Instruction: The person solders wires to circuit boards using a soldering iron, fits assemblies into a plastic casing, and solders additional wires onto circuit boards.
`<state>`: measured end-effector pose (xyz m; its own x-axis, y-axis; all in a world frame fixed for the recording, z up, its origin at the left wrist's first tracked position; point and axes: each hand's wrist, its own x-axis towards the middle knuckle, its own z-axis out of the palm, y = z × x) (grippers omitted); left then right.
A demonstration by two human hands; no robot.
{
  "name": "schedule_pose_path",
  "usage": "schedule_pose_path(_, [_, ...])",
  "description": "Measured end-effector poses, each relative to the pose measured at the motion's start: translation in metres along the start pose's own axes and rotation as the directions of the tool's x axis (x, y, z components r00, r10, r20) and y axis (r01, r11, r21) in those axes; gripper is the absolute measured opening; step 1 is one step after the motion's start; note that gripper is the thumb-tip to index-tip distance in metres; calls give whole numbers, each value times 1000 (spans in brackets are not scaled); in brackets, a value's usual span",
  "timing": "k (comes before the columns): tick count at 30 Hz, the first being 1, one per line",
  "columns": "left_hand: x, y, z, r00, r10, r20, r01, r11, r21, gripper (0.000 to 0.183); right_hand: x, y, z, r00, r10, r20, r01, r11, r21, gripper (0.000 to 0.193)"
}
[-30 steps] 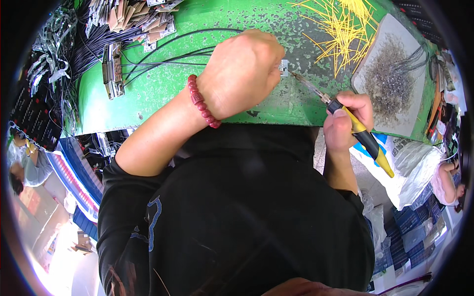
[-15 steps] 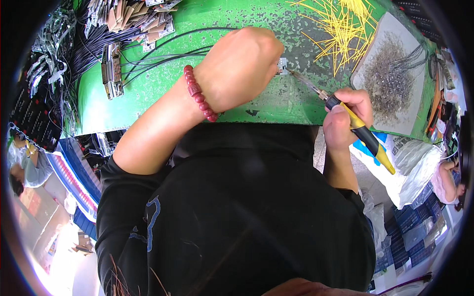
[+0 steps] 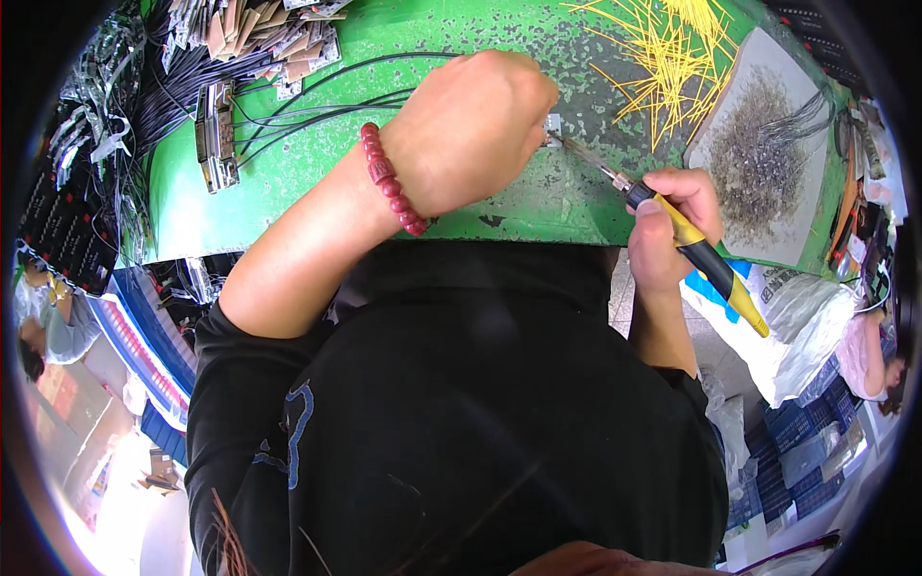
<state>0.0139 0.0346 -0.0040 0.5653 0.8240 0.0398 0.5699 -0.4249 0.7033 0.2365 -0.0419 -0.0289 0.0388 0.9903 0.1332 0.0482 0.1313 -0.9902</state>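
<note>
My right hand (image 3: pixel 677 226) grips a yellow and black soldering iron (image 3: pixel 706 254) like a pen, its thin tip pointing left and away from me. The tip meets a small white circuit board (image 3: pixel 552 125) beside my closed left hand (image 3: pixel 480 130). The left fingers are curled under and mostly hidden, so what they pinch cannot be made out. Black cables (image 3: pixel 355 106) run from behind this hand toward the left. A red bead bracelet (image 3: pixel 389 182) circles my left wrist.
A metal block (image 3: pixel 217 136) stands at left by piled black cables and small boards (image 3: pixel 279 43). Thin yellow sticks (image 3: pixel 663 58) lie scattered at the far right. Beside them a grey board (image 3: pixel 768 154) carries dark debris and thin wires. The green table's (image 3: pixel 538 216) near edge borders my body.
The soldering iron and my right hand have shifted very slightly left. My left hand has moved a touch to the right; both keep their hold.
</note>
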Motion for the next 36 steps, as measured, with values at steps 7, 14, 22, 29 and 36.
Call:
schedule_pose_path(7, [2, -1, -2, 1000, -5, -4, 5, 1000, -4, 11, 2, 0, 6, 997, -30, -66, 34, 997, 67, 27])
schedule_pose_path(14, [2, 2, -7, 999, -48, -8, 49, 998, 41, 10, 23, -11, 23, 989, 7, 148, 26, 975, -221, 32])
schedule_pose_path(22, [-6, 5, 5, 997, -42, -59, 45, 997, 57, 11, 47, -19, 28, 866, -246, 435, 440, 786, -433, 34])
schedule_pose_path(29, [22, 15, -106, 839, 74, -539, -146, 985, -92, 11, 45, -13, 35, 879, -359, 313, 470, 766, -439, 23])
schedule_pose_path(36, [44, -77, -293, 527, -293, -797, 33, 945, -326, 67, 53, -5, 44, 875, -382, 297, 477, 787, -391, 22])
